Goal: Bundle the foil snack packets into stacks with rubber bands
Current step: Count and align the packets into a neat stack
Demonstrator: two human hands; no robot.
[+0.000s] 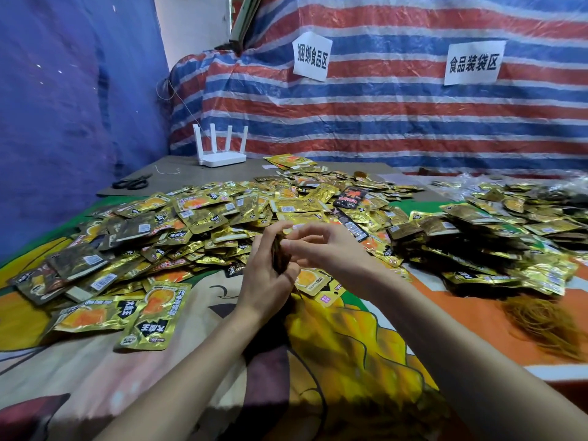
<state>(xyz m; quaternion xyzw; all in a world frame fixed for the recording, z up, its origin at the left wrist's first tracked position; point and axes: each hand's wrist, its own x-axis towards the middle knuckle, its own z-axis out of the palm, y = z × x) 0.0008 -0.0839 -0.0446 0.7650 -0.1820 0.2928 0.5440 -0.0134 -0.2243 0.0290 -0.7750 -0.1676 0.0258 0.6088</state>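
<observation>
A big heap of gold foil snack packets [197,218] covers the middle of the table. In front of it my left hand [264,278] grips a small upright stack of packets [280,254], seen edge-on between both hands. My right hand [321,246] touches the stack's top and right side with curled fingers; whether it pinches a rubber band I cannot tell. A pile of tan rubber bands [547,323] lies at the right. Bundled and loose packets [496,246] are heaped at the right.
A white router [221,154] with several antennas and black scissors [132,183] sit at the far left of the table. Striped tarp with two paper signs [312,55] hangs behind. Two loose packets [152,313] lie near the front left on the cartoon-print cloth.
</observation>
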